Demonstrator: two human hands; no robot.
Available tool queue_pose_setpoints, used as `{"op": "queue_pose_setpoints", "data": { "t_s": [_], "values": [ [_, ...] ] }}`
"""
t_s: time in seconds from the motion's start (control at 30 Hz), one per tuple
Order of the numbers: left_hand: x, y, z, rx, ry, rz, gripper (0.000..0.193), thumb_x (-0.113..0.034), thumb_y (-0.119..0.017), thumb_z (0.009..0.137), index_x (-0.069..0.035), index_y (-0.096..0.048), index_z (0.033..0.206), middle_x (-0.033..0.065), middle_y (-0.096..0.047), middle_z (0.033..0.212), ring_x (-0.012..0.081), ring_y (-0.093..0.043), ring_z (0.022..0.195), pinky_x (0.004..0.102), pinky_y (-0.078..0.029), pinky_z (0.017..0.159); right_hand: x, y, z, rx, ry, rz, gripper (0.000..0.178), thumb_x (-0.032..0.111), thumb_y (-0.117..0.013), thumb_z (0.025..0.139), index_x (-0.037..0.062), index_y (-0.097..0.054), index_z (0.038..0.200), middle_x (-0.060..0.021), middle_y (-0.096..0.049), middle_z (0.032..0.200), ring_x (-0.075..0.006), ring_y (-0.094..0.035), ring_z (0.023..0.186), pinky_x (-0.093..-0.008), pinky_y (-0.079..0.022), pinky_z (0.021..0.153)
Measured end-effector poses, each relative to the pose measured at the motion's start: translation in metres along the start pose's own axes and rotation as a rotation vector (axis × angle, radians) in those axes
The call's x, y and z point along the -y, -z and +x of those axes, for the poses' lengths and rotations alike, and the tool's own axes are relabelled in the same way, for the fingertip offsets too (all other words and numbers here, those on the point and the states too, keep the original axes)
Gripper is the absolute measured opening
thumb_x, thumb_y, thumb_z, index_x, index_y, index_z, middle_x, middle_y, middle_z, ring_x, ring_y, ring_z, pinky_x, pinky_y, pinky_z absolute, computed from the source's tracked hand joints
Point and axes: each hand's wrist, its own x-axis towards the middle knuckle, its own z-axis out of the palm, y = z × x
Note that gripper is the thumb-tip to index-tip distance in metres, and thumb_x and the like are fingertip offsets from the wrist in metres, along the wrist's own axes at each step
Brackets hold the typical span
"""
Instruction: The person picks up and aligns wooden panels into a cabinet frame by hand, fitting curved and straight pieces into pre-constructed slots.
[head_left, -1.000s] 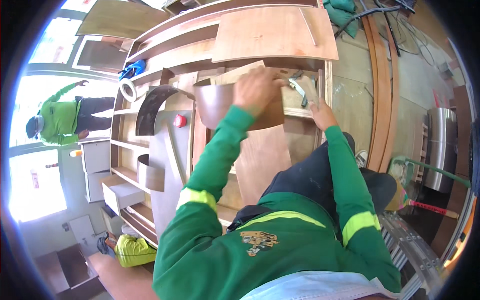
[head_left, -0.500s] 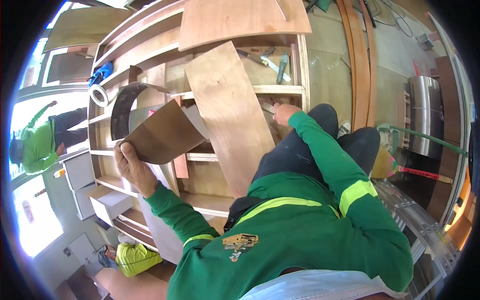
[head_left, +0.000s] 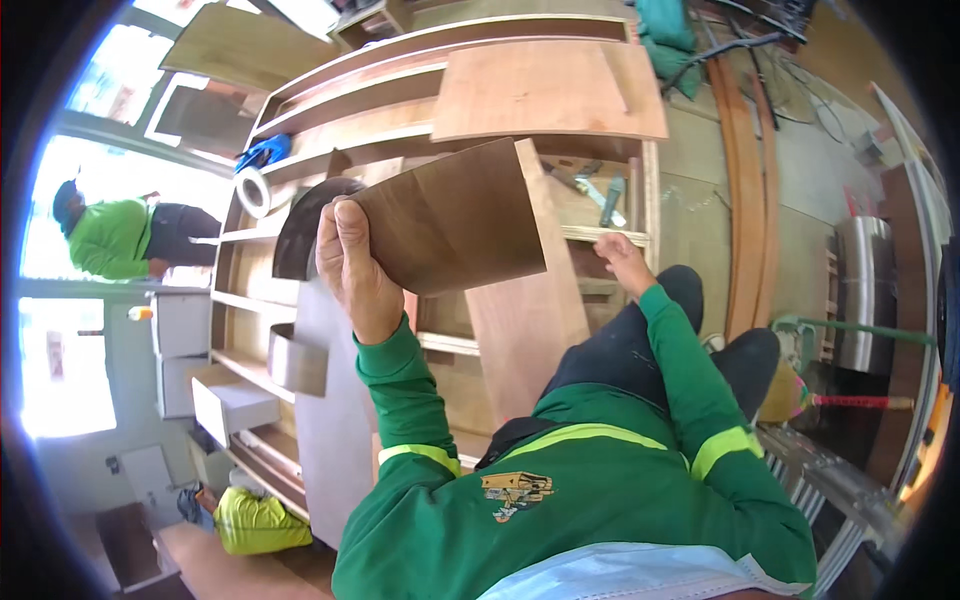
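Raised over a wooden shelf frame (head_left: 450, 343), my left hand (head_left: 355, 265) pinches the left edge of a brown, thin veneer-like sheet (head_left: 455, 220), thumb on top. Below that sheet, a plywood board (head_left: 530, 325) lies slanted across the frame. My right hand (head_left: 622, 262) hovers by the frame's right side, above my knee. Its fingers are curled closed, and what they hold, if anything, cannot be made out. Just beyond it, a green-handled tool (head_left: 612, 200) lies in a frame compartment with other hand tools.
A dark curled strip (head_left: 300, 235) and a tape roll (head_left: 253, 192) rest on the frame's left. A larger plywood panel (head_left: 550, 90) covers its far part. Long wooden strips (head_left: 740, 200) lie on the right floor. A metal ladder (head_left: 830, 480) stands near right. Another person (head_left: 120, 235) is at far left.
The brown sheet has moved right and up with my left hand and now faces me more broadly. My right hand has lifted away from the frame compartment, toward the right. The whole view has shifted.
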Motion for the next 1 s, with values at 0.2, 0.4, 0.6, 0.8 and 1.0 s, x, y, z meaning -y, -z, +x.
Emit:
{"op": "queue_pose_setpoints", "data": {
  "t_s": [0.2,0.4,0.6,0.8,1.0],
  "values": [
    [0.024,-0.063,0.001,0.215,0.115,-0.039,0.03,-0.033,-0.058,0.106,-0.005,-0.062,0.093,-0.0021,-0.064,0.09,0.0042,-0.054,0.084,0.0204,-0.046,0.076,0.165,0.008,-0.114,0.166,0.604,0.132,0.08,0.066,-0.049,0.1,0.0037,-0.04,0.15,-0.0144,-0.057,0.137,-0.0218,-0.051,0.133,-0.0385,-0.04,0.11],
    [0.019,-0.189,-0.011,0.375,0.208,-0.176,0.055,-0.043,-0.057,0.104,0.004,-0.058,0.131,0.0142,-0.061,0.133,0.0236,-0.058,0.121,0.0386,-0.045,0.107,0.166,0.044,-0.188,0.186,0.425,0.116,0.058,0.018,-0.081,0.088,-0.003,-0.057,0.137,-0.0109,-0.066,0.133,-0.0178,-0.061,0.116,-0.0354,-0.049,0.101],
    [-0.02,-0.344,-0.073,0.881,0.463,-0.406,0.054,-0.046,-0.051,0.106,-0.001,-0.057,0.135,0.0137,-0.062,0.134,0.0254,-0.059,0.121,0.0411,-0.046,0.107,0.088,0.106,-0.328,-0.61,0.494,-0.07,0.035,0.022,-0.078,0.087,-0.0004,-0.071,0.113,-0.0154,-0.076,0.101,-0.0163,-0.069,0.091,-0.0327,-0.054,0.084],
    [-0.004,-0.481,-0.142,1.336,0.29,-0.502,0.06,-0.046,-0.055,0.104,0.003,-0.051,0.139,0.0155,-0.057,0.139,0.0258,-0.056,0.125,0.0419,-0.044,0.11,0.057,0.107,-0.478,-1.222,0.194,-0.397,0.027,0.017,-0.075,0.087,0.0024,-0.068,0.109,-0.014,-0.072,0.101,-0.0315,-0.067,0.097,-0.0413,-0.052,0.087],
    [0.045,-0.479,-0.241,1.613,0.191,-0.571,0.044,-0.031,-0.05,0.108,0.002,-0.052,0.137,0.0158,-0.058,0.136,0.0239,-0.054,0.125,0.0405,-0.037,0.114,0.036,0.02,-0.534,-1.662,0.045,-0.486,0.015,0.016,-0.07,0.087,0.0047,-0.063,0.094,-0.0125,-0.069,0.093,-0.0354,-0.065,0.097,-0.0464,-0.047,0.091]
  ]
}}
